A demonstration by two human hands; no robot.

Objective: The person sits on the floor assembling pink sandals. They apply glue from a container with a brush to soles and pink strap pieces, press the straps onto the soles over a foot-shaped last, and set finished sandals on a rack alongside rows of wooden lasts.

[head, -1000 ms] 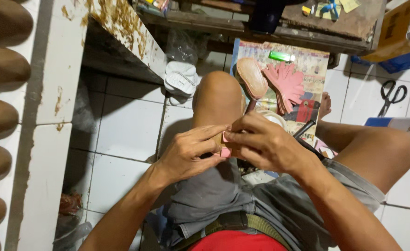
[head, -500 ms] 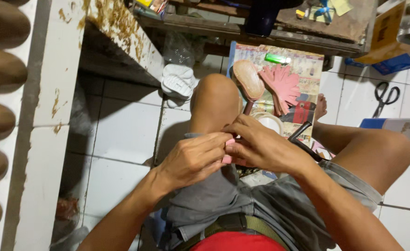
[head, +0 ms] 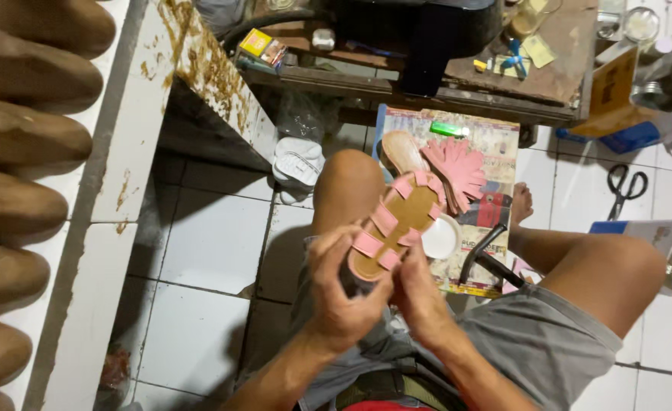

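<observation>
Looking down from the head camera. Holding a sandal over the lap with both hands, toe end pointing away, just above the knee. Left hand wrapping tight around the heel end. Right hand closing on the heel end from the other side, thumb pressing near the last pink strap. Seeming to be checking or pressing the straps down onto the brown sole. Probably needing a firm hold on the heel and careful fingers on each strap for the next move.

Lying on the floor past the knee, a flat printed sheet with colourful pictures, carrying a green lighter and a pink fringe. Sitting on the shelf at the top, a small yellow box. Leaning at the top right, a brown card box with a blue box just under it. Resting on the white tiles near these, black scissors.
</observation>
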